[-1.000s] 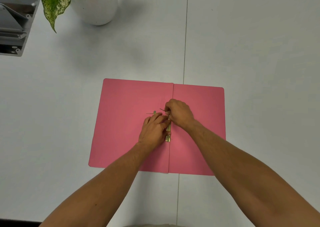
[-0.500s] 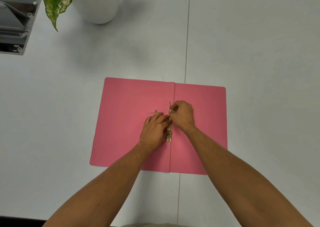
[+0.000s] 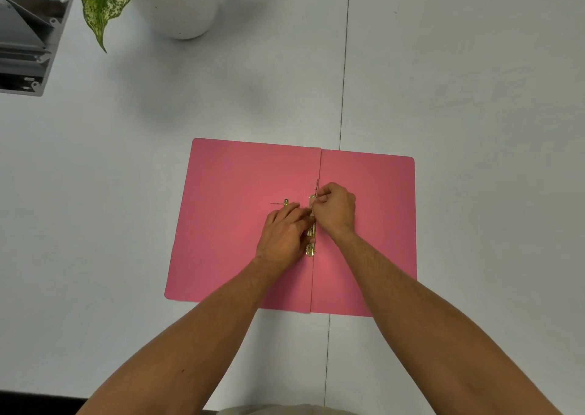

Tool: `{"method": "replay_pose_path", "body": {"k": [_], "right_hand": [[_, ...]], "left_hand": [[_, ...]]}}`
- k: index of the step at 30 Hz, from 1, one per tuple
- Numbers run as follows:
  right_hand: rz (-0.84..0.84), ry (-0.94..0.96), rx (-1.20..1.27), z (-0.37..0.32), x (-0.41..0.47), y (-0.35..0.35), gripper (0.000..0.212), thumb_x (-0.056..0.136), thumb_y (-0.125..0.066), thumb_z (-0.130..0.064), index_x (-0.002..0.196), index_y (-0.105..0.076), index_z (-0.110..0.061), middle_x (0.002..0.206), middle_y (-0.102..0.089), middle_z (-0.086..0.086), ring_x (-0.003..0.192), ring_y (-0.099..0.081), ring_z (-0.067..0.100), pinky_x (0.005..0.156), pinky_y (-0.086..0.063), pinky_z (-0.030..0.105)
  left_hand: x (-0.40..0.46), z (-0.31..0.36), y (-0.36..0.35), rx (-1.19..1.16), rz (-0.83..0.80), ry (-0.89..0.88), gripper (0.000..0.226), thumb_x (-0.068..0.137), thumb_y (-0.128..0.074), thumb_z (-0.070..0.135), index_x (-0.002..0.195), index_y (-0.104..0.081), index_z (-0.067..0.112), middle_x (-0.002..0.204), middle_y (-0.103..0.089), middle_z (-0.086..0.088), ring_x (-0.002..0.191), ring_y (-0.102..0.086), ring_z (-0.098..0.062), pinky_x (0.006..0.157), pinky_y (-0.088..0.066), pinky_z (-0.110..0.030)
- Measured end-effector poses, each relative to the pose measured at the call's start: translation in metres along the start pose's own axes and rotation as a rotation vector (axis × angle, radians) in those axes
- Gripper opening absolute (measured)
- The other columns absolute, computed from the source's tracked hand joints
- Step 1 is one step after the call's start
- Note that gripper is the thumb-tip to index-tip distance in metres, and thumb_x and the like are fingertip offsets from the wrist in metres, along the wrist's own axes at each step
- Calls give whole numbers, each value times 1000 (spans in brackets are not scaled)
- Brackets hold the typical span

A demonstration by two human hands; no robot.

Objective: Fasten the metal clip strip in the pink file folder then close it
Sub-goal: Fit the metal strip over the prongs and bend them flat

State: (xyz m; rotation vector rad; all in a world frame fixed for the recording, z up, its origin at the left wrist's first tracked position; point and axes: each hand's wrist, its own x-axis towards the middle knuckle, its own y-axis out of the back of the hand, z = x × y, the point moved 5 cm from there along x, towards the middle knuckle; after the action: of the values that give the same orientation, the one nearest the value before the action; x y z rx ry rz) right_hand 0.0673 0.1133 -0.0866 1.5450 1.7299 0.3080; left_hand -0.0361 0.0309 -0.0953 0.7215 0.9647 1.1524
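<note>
The pink file folder (image 3: pixel 240 224) lies open and flat on the white table. Along its centre fold runs the brass metal clip strip (image 3: pixel 311 231), partly covered by both hands. My left hand (image 3: pixel 285 231) presses fingers down on the strip's middle. My right hand (image 3: pixel 335 209) pinches the thin upper prong (image 3: pixel 316 187), which stands up near the fold. A small loose brass piece with a thin pin (image 3: pixel 284 202) rests on the left leaf just beyond my left fingers.
A white plant pot (image 3: pixel 180 6) with a speckled green leaf (image 3: pixel 103 6) stands at the far left. A grey metal frame (image 3: pixel 25 35) sits at the far left corner. A table seam (image 3: pixel 345 66) runs away from the folder.
My right hand has swung the upper prong from slanting left to nearly upright along the fold. My left hand has stayed pressed on the strip.
</note>
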Motion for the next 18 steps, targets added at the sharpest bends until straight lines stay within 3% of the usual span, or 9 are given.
{"method": "replay_pose_path", "body": {"k": [3, 9, 14, 18], "right_hand": [[-39, 165, -127, 2, -8, -4, 10, 83, -57, -6, 88, -66, -7, 85, -67, 10, 77, -60, 25, 70, -52, 38], [-134, 313, -285, 14, -16, -8, 19, 95, -44, -24, 93, -60, -14, 85, -50, -6, 76, -45, 11, 61, -30, 23], [-159, 557, -595, 4, -23, -9, 19, 98, -44, -16, 105, -56, -3, 101, -56, 12, 89, -54, 27, 58, -36, 32], [-192, 616, -646, 2, -22, -4, 24, 93, -46, -9, 114, -54, -1, 107, -55, 15, 89, -55, 31, 58, -35, 33]], "left_hand": [[1, 1, -1, -5, 2, 5, 40, 85, -61, 30, 125, -60, 24, 138, -53, 8, 136, -35, -22, 107, -27, -38], [1, 1, 0, 11, -16, 4, 46, 87, -60, 31, 132, -54, 24, 141, -50, 7, 138, -32, -22, 109, -24, -38], [2, 2, -1, 29, -26, 1, 45, 87, -60, 33, 131, -54, 25, 141, -50, 7, 138, -32, -22, 108, -25, -38], [2, 1, 0, 32, -23, 5, 45, 87, -61, 33, 131, -55, 24, 141, -50, 7, 138, -32, -22, 108, -24, -38]]}}
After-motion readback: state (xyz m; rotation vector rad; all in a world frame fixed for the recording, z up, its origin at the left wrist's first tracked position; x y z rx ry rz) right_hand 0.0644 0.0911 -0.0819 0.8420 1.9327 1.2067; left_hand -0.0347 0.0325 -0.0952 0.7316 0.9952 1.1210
